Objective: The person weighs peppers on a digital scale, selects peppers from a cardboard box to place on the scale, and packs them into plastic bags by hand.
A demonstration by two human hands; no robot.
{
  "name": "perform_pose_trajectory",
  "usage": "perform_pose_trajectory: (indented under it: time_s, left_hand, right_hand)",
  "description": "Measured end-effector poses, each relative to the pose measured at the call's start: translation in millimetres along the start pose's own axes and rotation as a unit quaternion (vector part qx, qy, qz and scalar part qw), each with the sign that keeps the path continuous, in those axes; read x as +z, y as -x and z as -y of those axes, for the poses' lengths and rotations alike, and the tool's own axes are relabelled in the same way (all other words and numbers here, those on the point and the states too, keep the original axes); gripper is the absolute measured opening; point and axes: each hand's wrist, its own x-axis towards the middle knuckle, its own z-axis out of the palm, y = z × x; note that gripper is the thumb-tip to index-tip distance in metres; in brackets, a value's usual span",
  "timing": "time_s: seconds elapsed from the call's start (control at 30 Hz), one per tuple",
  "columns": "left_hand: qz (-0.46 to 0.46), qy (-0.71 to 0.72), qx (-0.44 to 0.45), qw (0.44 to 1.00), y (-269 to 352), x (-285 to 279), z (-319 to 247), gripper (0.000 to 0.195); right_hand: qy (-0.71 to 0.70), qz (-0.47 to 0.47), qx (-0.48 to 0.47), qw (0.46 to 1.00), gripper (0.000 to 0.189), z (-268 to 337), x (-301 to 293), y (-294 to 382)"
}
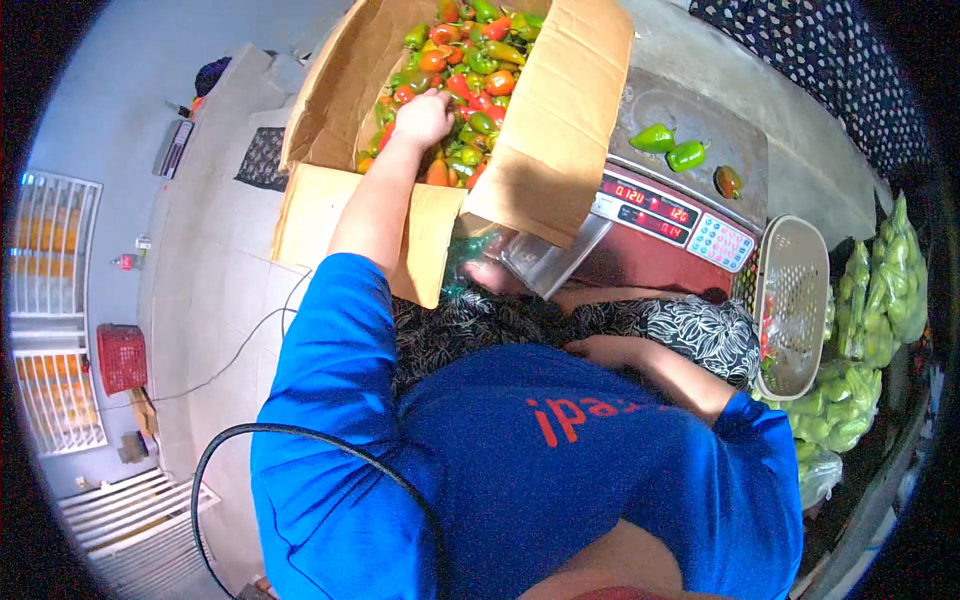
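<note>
My left hand (424,118) reaches into an open cardboard box (555,112) among red, orange and green peppers (480,60). Its fingers are bent down onto the peppers, and their tips are partly hidden. On my lap, against the patterned dark cloth (675,322), rests my right hand (604,349), its fingers largely hidden by the blue shirt. Right of the box, two green peppers (652,139) and one brownish-red pepper (727,181) lie on the metal plate of a digital scale (690,97). Lit digits show on the scale's panel (651,206).
A beige perforated plastic basket (795,300) stands right of the scale. Beyond it are clear bags of green produce (892,292). Clear plastic (555,255) lies below the box flap. A thin cord (225,375) crosses the tiled floor at left, where a red crate (121,358) stands.
</note>
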Motion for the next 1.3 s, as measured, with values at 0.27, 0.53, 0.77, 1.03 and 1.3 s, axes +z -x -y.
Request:
perform_pose_trajectory:
  time_s: [0.27, 0.53, 0.77, 1.03, 1.3]
  left_hand:
    - [0.017, -0.07, -0.107, 0.992, 3, 4, 12, 0.041]
    - [-0.029, 0.012, -0.158, 0.987, 2, 2, 13, 0.03]
    - [-0.067, 0.18, -0.128, 0.973, 0, 13, 33, 0.031]
    - [-0.057, 0.19, -0.105, 0.975, -5, 15, 31, 0.03]
    - [-0.045, 0.207, -0.094, 0.973, 2, 16, 30, 0.027]
  right_hand:
    - [0.015, -0.014, -0.026, 0.999, 0.046, -8, 0, -3]
    - [0.007, -0.004, -0.019, 1.0, 0.051, -13, 1, -7]
    - [0.023, -0.015, -0.037, 0.999, 0.053, -12, -4, -3]
    - [0.002, -0.033, 0.009, 0.999, 0.051, -2, -5, 5]
    - [0.05, -0.021, -0.008, 0.998, 0.051, -10, -5, -6]
